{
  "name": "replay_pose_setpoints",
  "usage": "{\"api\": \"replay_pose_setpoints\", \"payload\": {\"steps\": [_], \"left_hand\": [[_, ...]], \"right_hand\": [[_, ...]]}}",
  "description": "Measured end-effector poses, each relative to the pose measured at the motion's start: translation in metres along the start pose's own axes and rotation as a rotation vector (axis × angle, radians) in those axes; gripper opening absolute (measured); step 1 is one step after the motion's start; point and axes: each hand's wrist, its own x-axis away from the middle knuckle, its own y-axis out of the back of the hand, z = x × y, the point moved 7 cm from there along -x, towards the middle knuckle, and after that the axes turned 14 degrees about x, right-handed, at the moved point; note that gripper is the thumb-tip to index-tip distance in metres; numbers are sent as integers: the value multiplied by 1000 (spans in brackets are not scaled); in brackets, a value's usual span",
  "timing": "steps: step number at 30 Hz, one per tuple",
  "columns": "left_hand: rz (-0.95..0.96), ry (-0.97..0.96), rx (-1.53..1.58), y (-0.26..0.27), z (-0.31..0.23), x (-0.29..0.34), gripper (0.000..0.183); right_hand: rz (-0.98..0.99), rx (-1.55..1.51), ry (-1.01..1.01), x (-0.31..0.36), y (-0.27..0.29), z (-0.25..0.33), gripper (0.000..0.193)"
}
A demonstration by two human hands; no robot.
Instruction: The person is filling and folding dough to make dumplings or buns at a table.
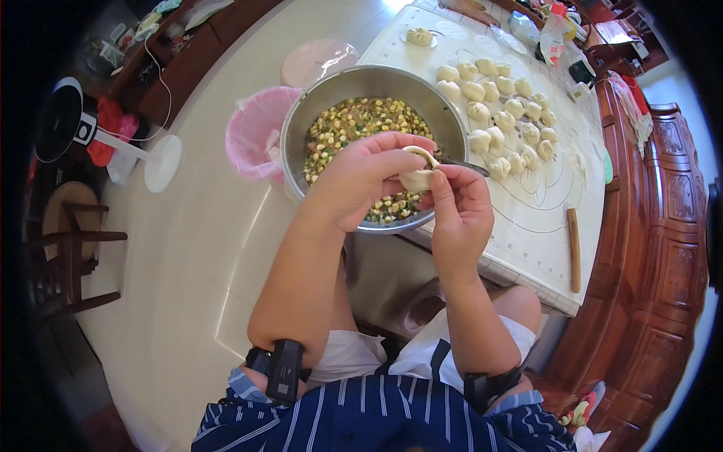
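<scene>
Over the near side of a large steel bowl (293,139), both hands hold a half-pleated filled bun (416,180). My left hand (367,175) cups it from the left, its thumb at the opening. With thumb and fingertips, my right hand (462,202) pinches the dough rim. Chopped filling (358,119) with yellow corn-like bits and green pieces lies in the bowl. A dark utensil handle (465,167) pokes out past the bowl's right rim, partly behind my right hand. Several pale dough balls (504,120) rest on the floured mat to the right.
A single pleated bun (419,37) sits at the mat's far end. The rolling pin (575,251) lies along the right edge of the white mat (520,226). Left of the bowl are a pink-lined bin (252,135) and a pink round stool (316,59). A carved wooden bench (651,264) stands right.
</scene>
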Motion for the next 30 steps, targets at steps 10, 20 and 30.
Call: {"api": "replay_pose_setpoints", "payload": {"steps": [10, 20, 30], "left_hand": [[-112, -81, 284, -10, 22, -4, 34], [-129, -97, 186, -4, 14, -3, 29], [-74, -28, 263, -5, 10, -1, 31]], "right_hand": [[-12, 230, 88, -9, 4, -9, 18], [49, 317, 167, -6, 3, 14, 38], [56, 245, 155, -5, 2, 7, 26]]}}
